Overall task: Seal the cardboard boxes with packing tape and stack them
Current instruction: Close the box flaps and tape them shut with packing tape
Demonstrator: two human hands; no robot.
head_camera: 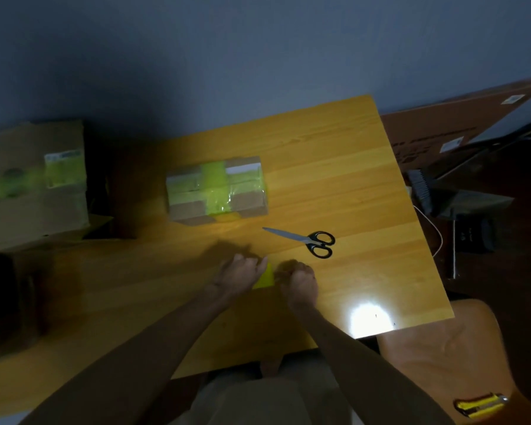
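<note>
Two hands: the left hand (241,271) and the right hand (301,282) meet low over the counter (334,167), toward its near edge, with yellow-green packing tape (265,277) between them.
Fingers: curled on both hands, each side pinching the tape. I cannot tell from here whether it is a roll or a loose strip.
Small box: the small cardboard box (216,190) sits further back on the counter, well apart from the hands, its top already crossed with the same tape.
Other boxes: a larger taped box (34,182) stands off to the left in shadow.
Scissors: the scissors (307,240) lie with blades together, between the small box and the right hand.
Step in hand: most likely readying a length of tape.
Doing it well: keep the strip taut so it cannot fold onto itself. Hold it only by its ends and draw out enough to lap over the box edges. The scissors are within easy reach of the right hand for the cut.
</note>
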